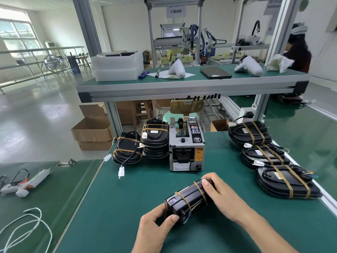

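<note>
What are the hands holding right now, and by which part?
A black plastic bundle bound with tan rubber bands: left hand grips its near end, right hand its far end.

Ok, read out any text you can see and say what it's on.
"灯罩组装": white paper sign hanging at the back.
"CAUTION": orange label on the tape dispenser; small print blurred.
Dispenser's control panel and upper-right sign: too blurred to read.
Held black bundle: nothing legible.

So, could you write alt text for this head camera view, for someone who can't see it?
A person's left hand and right hand grip the two ends of a black bundle bound with yellowish bands, at a green workbench. Behind it stands a grey tape dispenser, with similar banded stacks on either side.
</note>
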A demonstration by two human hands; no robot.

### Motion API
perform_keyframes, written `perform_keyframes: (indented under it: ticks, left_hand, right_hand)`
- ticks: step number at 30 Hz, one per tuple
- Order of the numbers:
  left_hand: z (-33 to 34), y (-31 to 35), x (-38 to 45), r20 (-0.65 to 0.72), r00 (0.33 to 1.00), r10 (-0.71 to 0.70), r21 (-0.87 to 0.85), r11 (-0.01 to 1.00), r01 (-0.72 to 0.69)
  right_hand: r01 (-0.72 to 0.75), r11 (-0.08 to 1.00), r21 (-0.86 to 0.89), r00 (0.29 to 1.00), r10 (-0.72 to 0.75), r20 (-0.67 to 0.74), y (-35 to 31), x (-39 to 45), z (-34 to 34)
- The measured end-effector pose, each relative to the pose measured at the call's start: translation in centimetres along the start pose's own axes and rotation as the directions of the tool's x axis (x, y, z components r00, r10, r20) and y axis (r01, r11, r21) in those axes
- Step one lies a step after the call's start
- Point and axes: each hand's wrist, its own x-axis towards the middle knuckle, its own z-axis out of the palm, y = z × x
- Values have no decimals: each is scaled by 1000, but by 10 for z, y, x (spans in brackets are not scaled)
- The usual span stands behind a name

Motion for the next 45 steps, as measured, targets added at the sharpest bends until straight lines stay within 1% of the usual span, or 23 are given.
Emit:
perform_keyframes:
  ticks: [6,9,13,16,20,22,24,26,28,30,32,33,34,35,36,37,39,40,43,45]
  left_hand:
    - [1,0,-2,6,1000,2,5,1000,-2]
    - [2,-1,-3,-9,1000,7,19,1000,-7]
    - [3,-4,-5,-12,1000,-19,-4,1000,19]
    - [-2,-6,-4,8,1000,-20,-24,1000,20]
    - [-10,-2,-7,-61,998,-9,-70,998,5]
    - [-8,4,-8,-73,997,20,-28,999,-22]
    - [-5,9,-7,-112,993,26,9,1000,-25]
    - [-3,12,-7,-190,982,14,4,1000,-13]
    - [-1,12,-8,-228,974,-11,-28,1000,5]
    - [0,12,-8,-221,974,-57,-43,998,49]
    - [-1,10,-5,-205,974,-99,-26,995,96]
    - [-2,11,-5,-188,978,-87,-19,996,85]
    - [-3,11,-5,-166,983,-72,-24,997,69]
    - [-4,10,-5,-146,987,-70,-32,997,66]
    - [-4,10,-6,-123,990,-63,-29,998,60]
    - [-4,11,-7,-95,994,-49,-10,999,48]
    - [-2,12,-8,-67,998,-19,19,1000,20]
    - [-1,14,-8,-68,998,-6,28,1000,8]
    - [-2,19,-9,-85,996,18,42,999,-14]
    - [-3,21,-8,-90,996,13,39,999,-9]
  right_hand:
    - [76,991,-114,995,-84,-60,-18,-4,-8]
    - [117,972,-204,986,-138,-94,-34,-7,-15]
    - [140,923,-360,979,-184,-92,-57,-7,-15]
    - [145,846,-513,970,-223,-94,-75,-6,-9]
    - [224,681,-697,944,-331,-20,-102,-7,5]
    - [284,613,-737,907,-421,0,-115,-12,20]
    - [331,560,-759,868,-497,11,-125,-18,37]
    - [351,526,-774,848,-529,25,-131,-23,48]
    - [348,519,-780,857,-514,40,-135,-26,53]
    - [351,552,-756,884,-462,74,-138,-30,54]
    - [376,636,-674,910,-390,140,-140,-34,49]
    - [383,708,-593,918,-365,158,-142,-34,41]
    - [370,799,-474,928,-341,150,-144,-31,30]
    - [328,885,-330,945,-307,114,-146,-26,17]
    - [268,944,-194,963,-261,60,-148,-16,3]
    - [207,974,-87,978,-208,-4,-149,-3,-11]
    - [76,997,32,993,-73,-90,-146,30,-33]
    - [2,998,68,995,5,-102,-140,46,-40]
    - [-231,959,165,970,240,-36,-112,86,-39]
    - [-326,913,247,943,333,14,-96,98,-28]
